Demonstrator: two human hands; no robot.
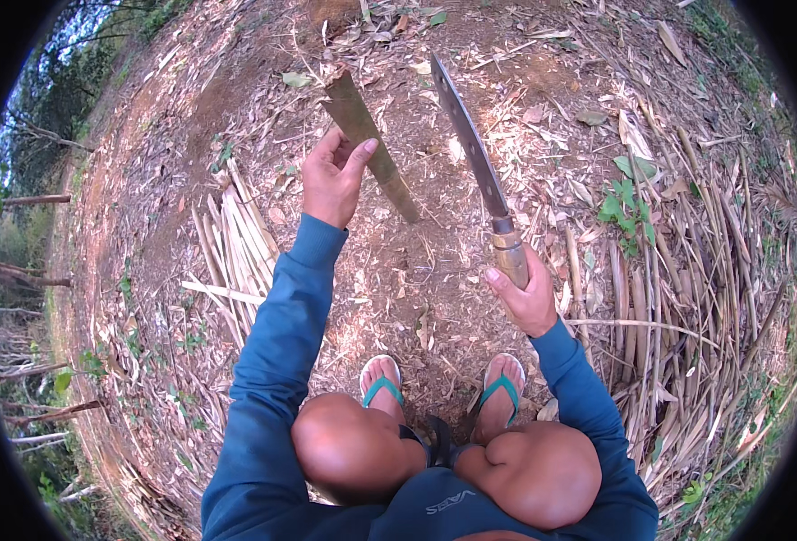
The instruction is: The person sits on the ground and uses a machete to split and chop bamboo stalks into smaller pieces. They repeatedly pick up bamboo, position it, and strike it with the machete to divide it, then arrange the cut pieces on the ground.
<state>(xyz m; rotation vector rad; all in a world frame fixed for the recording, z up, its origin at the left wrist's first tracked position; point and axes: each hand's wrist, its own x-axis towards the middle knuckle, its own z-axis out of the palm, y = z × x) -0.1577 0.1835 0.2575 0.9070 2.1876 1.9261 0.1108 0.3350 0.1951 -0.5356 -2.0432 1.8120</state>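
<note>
My left hand (337, 176) grips a length of split bamboo (367, 135), thumb on its near face and fingers behind. The piece is greenish brown, with a ragged upper end, and it slants down to the right toward the ground. In my right hand (529, 296) is a machete (475, 144), held by its pale wooden handle. Its long dark blade points up and away, with a few holes along it. A gap of bare air separates the blade from the bamboo.
Pale split strips (240, 230) lie in a pile beside my left forearm. To the right is a large heap of long thin bamboo sticks (678, 298), with a green leafy plant (626, 215) at its edge. Dry leaves and shavings litter the ground. My sandalled feet (383, 383) are close below.
</note>
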